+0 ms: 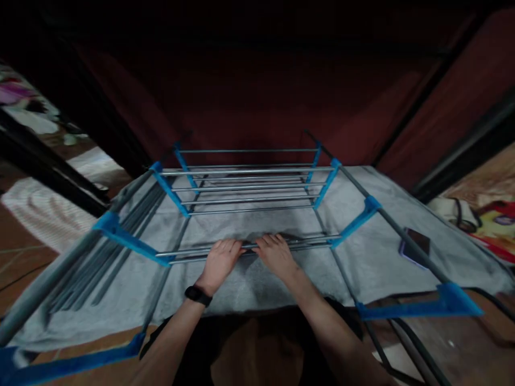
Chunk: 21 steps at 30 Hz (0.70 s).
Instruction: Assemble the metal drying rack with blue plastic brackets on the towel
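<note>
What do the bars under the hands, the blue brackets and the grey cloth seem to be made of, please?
The bars: probably metal, smooth and grey, with bright streaks of shine along them.
The blue brackets: likely moulded plastic, evenly coloured, with little gloss.
The grey cloth: a matt fabric, softly wrinkled; I cannot tell which fibre.

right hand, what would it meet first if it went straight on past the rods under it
Past those metal rods, the right hand would likely first meet the lower bars of the next blue-bracketed shelf, though depth is hard to judge.
</note>
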### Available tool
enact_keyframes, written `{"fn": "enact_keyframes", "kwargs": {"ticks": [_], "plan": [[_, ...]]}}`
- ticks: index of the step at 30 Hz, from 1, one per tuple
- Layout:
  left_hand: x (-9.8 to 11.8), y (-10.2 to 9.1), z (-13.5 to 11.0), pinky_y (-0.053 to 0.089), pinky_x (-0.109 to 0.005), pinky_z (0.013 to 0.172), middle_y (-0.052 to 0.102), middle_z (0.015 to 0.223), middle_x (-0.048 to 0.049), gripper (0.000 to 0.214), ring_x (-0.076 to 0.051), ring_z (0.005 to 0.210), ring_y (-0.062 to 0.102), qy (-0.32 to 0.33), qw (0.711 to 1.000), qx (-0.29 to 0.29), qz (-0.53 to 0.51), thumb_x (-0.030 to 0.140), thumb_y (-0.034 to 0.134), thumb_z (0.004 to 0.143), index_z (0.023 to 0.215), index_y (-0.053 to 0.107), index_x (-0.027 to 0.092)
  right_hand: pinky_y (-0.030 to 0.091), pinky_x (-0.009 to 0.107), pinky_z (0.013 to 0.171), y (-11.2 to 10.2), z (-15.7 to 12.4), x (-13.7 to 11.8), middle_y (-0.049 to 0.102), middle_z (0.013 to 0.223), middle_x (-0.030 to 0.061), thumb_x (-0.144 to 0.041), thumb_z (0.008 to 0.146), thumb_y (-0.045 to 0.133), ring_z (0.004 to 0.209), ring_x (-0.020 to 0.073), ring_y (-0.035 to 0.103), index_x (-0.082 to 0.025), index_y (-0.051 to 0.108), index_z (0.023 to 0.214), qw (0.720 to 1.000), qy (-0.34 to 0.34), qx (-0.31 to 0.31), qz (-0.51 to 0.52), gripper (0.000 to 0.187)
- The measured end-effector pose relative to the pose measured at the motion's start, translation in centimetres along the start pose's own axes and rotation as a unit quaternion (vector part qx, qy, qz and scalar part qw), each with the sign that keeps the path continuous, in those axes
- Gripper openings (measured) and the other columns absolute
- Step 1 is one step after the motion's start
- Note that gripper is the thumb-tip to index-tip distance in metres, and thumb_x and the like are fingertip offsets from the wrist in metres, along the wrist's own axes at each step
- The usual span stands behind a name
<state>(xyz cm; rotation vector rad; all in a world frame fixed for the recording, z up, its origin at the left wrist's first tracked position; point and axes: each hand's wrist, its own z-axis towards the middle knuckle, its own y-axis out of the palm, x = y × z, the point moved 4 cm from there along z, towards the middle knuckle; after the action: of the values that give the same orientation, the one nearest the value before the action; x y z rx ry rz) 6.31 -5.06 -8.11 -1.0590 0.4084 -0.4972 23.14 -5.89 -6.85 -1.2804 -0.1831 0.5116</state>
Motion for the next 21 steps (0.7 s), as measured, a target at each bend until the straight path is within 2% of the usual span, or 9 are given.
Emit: {"fn": "enact_keyframes", "kwargs": {"ticks": [4,21], "plan": [[-0.3,0.16,0.16,0.039,-0.038,0.073,0.062,0.08,-0.0074,0.025,-0.024,0.077,0.057,0.006,1.0,-0.005,0.01,0.035,0.044,0.097,0.092,0.063,0.018,0.04,0.035,0.087,0.06,0.45,0.28,0.068,0.095,0.0044,-0.038,0.099,0.047,0.094,0.0194,0.058,-0.021,0.064,0.097,1.0,-0.009,-0.017,0.008,0.024],[-0.3,-0.46,0.51,0.038,-0.037,0.071,0.063,0.077,-0.0067,0.026,-0.024,0.074,0.057,0.019,1.0,-0.017,0.007,0.035,0.044,0.098,0.088,0.061,0.018,0.04,0.035,0.088,0.34,0.58,0.58,0.069,0.096,0.0046,-0.04,0.099,0.047,0.093,0.0184,0.06,-0.02,0.065,0.102,0.999,-0.029,-0.014,0.023,0.027]]}}
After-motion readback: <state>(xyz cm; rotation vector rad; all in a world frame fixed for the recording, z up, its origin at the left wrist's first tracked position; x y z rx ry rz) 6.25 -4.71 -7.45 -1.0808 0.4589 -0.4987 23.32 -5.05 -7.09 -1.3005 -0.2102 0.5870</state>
